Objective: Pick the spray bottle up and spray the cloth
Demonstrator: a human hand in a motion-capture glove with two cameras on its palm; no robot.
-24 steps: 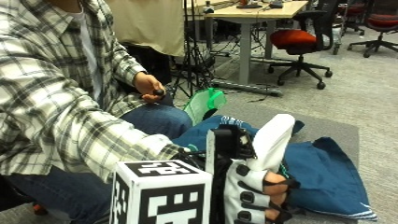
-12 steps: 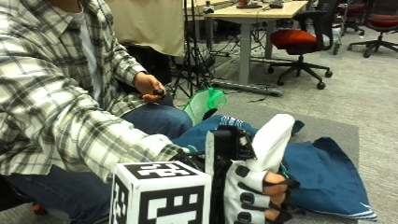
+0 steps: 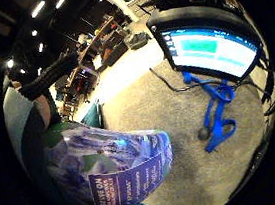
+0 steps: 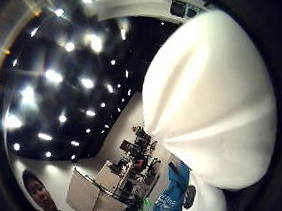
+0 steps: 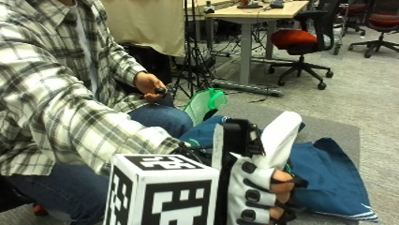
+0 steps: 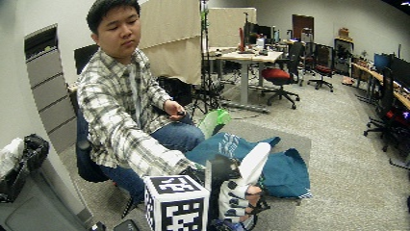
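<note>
While the blue cloth (image 5: pixel 324 173) lies on the floor, the right hand (image 5: pixel 265 197) holds its grip curled round the white spray bottle (image 5: pixel 277 138).

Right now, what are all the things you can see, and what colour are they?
spray bottle: one, white, held up by the gloved hand above the cloth
cloth: one, dark blue, spread on the grey mat on the table
green thing: one, bright green, behind the cloth by the person's knee; cannot tell what it is
office chair: one near, red seat, on the floor behind; another at the far edge
desk: one, pale wood, in the background
right hand: black glove, fingers curled round the spray bottle
left hand: bare, holds a small dark thing over the lap
</note>
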